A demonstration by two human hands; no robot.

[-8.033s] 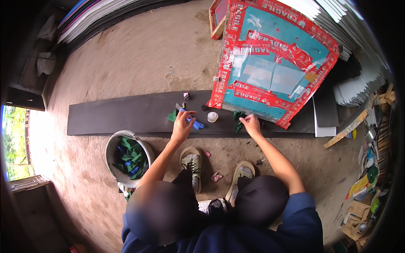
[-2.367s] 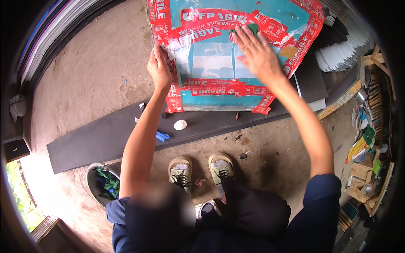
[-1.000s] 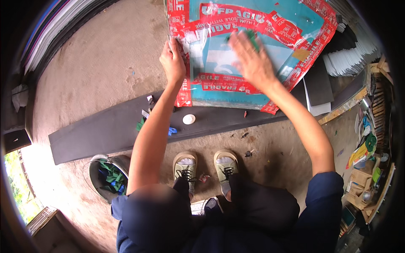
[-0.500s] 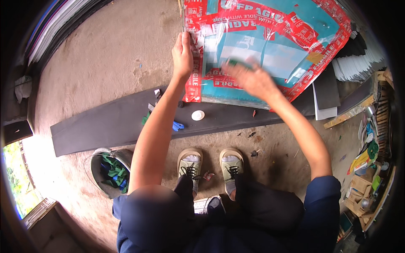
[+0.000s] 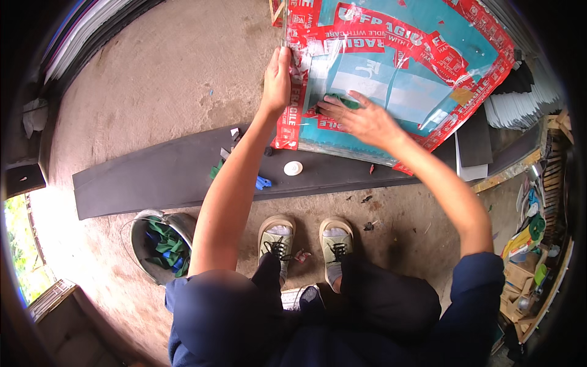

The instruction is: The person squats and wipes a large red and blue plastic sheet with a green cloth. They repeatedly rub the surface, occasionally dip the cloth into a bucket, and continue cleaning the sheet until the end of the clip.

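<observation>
A large flat teal panel [image 5: 422,79], wrapped in clear film and red-and-white tape, stands tilted at the far side of the picture. Along its left edge my left hand [image 5: 278,85] is closed, with the fingers around the rim. My right hand [image 5: 364,119] lies on the panel's lower left face, pressing a small green cloth [image 5: 347,101] against the film. Fingers partly cover the cloth. The panel's lower edge rests at a long black board [image 5: 140,177] on the floor.
On the board lie a white round cap [image 5: 293,167], a blue scrap [image 5: 263,182] and a green scrap [image 5: 216,169]. A bucket [image 5: 136,244] of green and blue scraps stands near my left arm. Stacked white sheets [image 5: 520,110] and a cluttered shelf [image 5: 526,275] are at the right.
The panel has shifted a little to the right, and my left hand with it. My right hand, blurred by motion before, now shows sharply on the panel's face with the green cloth.
</observation>
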